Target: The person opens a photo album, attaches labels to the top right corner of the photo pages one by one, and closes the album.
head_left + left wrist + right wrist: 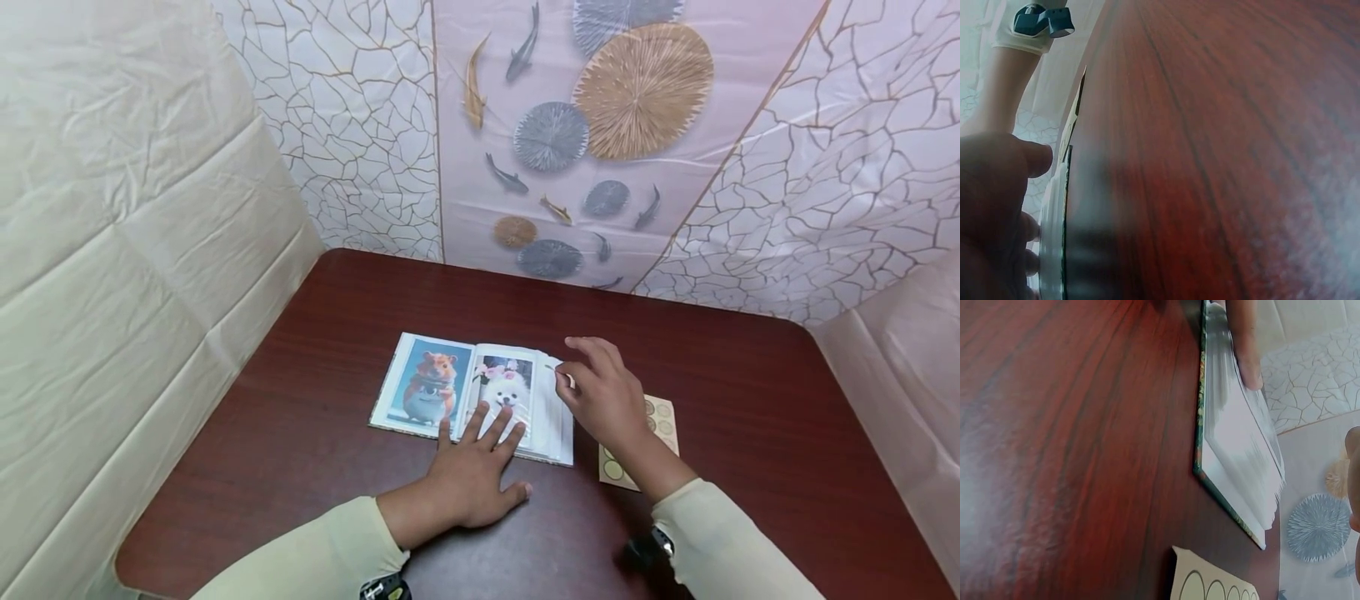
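A small photo album [556, 425] lies open on the table, a hamster picture [429, 387] on its left page and a white dog picture [508, 392] on its right. My left hand [476, 475] rests with spread, straight fingers on the album's lower edge, fingertips over the dog picture. Above the album's right side, my right hand [603, 396] pinches a small sticker [551, 367] between thumb and index finger, the other fingers raised. Partly hidden beneath the right forearm is a tan sheet of round stickers [664, 421]. The right wrist view shows the album's stacked pages [1235, 437] edge-on.
The dark red wooden table [300, 467] has rounded corners. Pale cloth [150, 208] hangs along the left side, and a printed curtain [480, 183] with fish and round leaf shapes stands behind the table. Each wrist wears a dark strapped device [385, 587].
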A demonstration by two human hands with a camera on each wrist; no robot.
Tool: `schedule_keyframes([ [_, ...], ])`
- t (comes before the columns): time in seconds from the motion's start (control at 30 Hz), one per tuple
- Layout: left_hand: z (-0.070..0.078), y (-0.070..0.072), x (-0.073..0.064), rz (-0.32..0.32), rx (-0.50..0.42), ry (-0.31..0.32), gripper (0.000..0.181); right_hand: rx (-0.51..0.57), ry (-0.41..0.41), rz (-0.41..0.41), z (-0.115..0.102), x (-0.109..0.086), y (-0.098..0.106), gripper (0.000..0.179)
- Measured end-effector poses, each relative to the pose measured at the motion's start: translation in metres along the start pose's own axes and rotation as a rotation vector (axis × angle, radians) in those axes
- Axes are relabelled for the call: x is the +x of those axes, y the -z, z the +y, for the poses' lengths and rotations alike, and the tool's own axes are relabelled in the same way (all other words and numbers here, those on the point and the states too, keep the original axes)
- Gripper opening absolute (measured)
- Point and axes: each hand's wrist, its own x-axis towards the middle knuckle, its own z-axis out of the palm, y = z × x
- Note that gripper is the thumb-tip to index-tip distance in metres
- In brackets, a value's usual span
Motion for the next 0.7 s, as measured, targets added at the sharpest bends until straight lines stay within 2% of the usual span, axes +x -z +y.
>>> schedule_keyframes([
  [0.37,0.0,0.004,-0.002,-0.004,-0.001,0.0,0.079,-0.013,0.03,-0.033,-0.003,0.011,-0.01,0.008],
  [0.7,-0.001,0.003,-0.002,-0.011,-0.007,0.003,0.081,-0.021,0.044,-0.125,-0.007,0.019,-0.016,0.012],
])
